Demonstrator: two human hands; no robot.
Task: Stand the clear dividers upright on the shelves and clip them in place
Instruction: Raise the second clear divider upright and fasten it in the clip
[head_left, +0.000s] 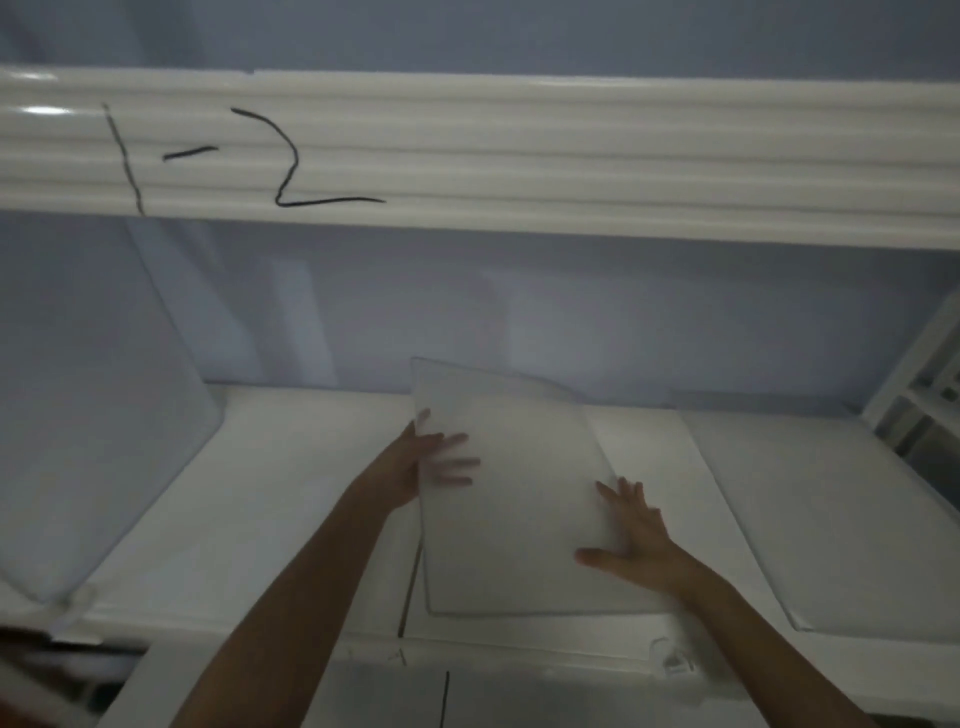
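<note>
A clear divider leans tilted over the middle of the white shelf, its top edge lifted toward the back wall. My left hand grips its left edge, fingers showing blurred through the plastic. My right hand presses flat with spread fingers against its right side. Another clear divider stands upright at the far left, and a third lies flat on the shelf at the right. A small clear clip sits on the shelf's front edge below my right arm.
The shelf above has a white front rail with "1-2" written in black marker. A white upright frame stands at the right end. The back wall is pale blue.
</note>
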